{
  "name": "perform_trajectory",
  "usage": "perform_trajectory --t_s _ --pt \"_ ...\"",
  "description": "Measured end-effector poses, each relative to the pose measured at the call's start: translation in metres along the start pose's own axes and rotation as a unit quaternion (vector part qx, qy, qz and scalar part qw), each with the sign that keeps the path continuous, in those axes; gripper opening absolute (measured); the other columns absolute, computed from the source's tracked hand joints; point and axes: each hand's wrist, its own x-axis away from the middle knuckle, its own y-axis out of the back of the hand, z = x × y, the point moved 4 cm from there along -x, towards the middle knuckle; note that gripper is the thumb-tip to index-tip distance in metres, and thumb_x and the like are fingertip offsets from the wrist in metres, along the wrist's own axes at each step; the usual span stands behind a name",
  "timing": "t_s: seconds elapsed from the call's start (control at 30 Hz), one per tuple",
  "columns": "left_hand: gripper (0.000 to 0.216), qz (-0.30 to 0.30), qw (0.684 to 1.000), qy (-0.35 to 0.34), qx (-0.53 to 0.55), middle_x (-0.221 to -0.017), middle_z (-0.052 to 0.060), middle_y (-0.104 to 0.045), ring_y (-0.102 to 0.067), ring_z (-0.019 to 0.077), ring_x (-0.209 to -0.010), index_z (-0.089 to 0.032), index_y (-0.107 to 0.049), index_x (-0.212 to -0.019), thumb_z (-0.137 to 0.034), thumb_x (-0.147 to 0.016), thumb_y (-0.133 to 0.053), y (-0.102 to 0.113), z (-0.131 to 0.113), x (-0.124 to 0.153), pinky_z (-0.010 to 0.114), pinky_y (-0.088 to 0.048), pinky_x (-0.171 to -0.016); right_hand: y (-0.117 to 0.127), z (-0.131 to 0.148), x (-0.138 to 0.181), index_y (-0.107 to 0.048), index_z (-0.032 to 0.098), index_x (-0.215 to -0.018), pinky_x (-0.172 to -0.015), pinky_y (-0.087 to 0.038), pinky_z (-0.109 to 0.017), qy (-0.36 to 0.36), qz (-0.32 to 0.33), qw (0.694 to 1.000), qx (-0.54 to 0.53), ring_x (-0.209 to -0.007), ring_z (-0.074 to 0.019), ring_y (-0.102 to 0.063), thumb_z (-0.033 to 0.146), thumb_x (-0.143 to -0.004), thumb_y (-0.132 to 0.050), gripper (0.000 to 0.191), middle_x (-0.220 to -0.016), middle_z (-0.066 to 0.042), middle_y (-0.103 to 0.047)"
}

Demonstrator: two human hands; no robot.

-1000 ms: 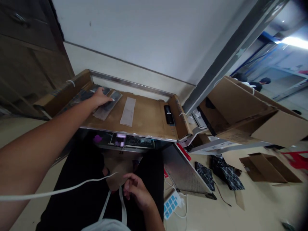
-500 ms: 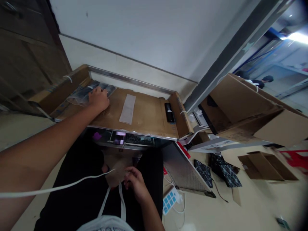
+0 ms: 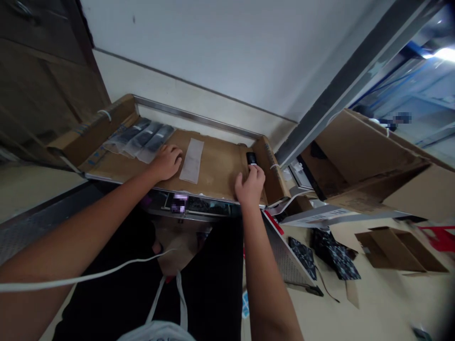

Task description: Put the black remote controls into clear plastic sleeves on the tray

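Observation:
My left hand lies palm down on a cardboard-lined tray, its fingers loosely spread. It is between a row of dark oblong items in clear plastic sleeves and a flat whitish translucent sleeve, closest to the latter. At the tray's right end, my right hand reaches over a black oblong device with a small white label. The fingertips touch its lower part, which they cover, while the thumb stands apart to the left.
Cardboard walls border the tray's ends. Beneath its front edge is an open drawer. A large cardboard box stands to the right, with a smaller open box on the floor. A white cable crosses above my lap.
My left hand has left the sleeved items and moved right, uncovering them. My right hand has risen from my lap to the black device.

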Motion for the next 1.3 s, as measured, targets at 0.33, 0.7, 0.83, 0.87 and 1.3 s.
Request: perform_trajectory --t_s 0.33,0.7,0.83,0.87,1.3 --pt "0.042 -0.035 0.995 0.091 0.02 -0.129 0.025 -0.057 -0.047 0.0361 -0.133 -0.004 -0.058 -0.125 -0.012 -0.085 -0.047 -0.021 0.011 -0.043 0.05 -0.032 -0.118 -0.046 -0.031 -0.034 -0.06 0.01 -0.124 -0.098 -0.04 -0.06 -0.12 0.025 0.981 0.153 -0.118 -0.0396 -0.053 0.018 -0.091 -0.047 0.037 -0.134 -0.028 -0.052" --pt "0.042 -0.066 0.987 0.145 0.014 -0.131 0.024 -0.054 -0.042 0.0369 -0.136 -0.004 -0.055 -0.125 -0.016 -0.085 -0.05 -0.018 0.013 -0.043 0.052 -0.022 -0.122 -0.054 -0.05 -0.043 -0.063 0.013 -0.127 -0.103 -0.043 -0.045 -0.067 0.03 0.997 0.033 -0.113 -0.0296 -0.055 0.017 -0.08 -0.059 0.047 -0.126 -0.018 -0.054" --pt "0.041 -0.057 0.988 0.145 0.016 -0.128 0.025 -0.055 -0.043 0.0379 -0.134 -0.005 -0.057 -0.122 -0.019 -0.085 -0.051 -0.018 0.013 -0.043 0.053 -0.027 -0.12 -0.056 -0.049 -0.042 -0.062 0.011 -0.127 -0.106 -0.043 -0.042 -0.04 0.031 0.999 -0.008 -0.117 -0.0281 -0.053 0.017 -0.078 -0.061 0.05 -0.126 -0.018 -0.051" --pt "0.04 -0.061 0.987 0.149 0.008 -0.128 0.024 -0.055 -0.043 0.0382 -0.133 -0.006 -0.057 -0.122 -0.019 -0.085 -0.051 -0.018 0.013 -0.043 0.054 -0.026 -0.12 -0.056 -0.048 -0.042 -0.062 0.011 -0.127 -0.107 -0.043 -0.042 -0.03 0.035 0.999 -0.017 -0.118 -0.0277 -0.053 0.017 -0.078 -0.061 0.05 -0.126 -0.018 -0.05" --pt "0.032 -0.085 0.981 0.176 0.016 -0.123 0.022 -0.062 -0.052 0.0361 -0.127 -0.009 -0.061 -0.117 -0.022 -0.09 -0.049 -0.004 0.007 -0.038 0.053 -0.035 -0.114 -0.066 -0.065 -0.046 -0.063 0.012 -0.121 -0.1 -0.051 -0.04 -0.142 0.048 0.98 -0.131 -0.108 -0.0269 -0.067 0.025 -0.069 -0.075 0.055 -0.117 -0.016 -0.072"
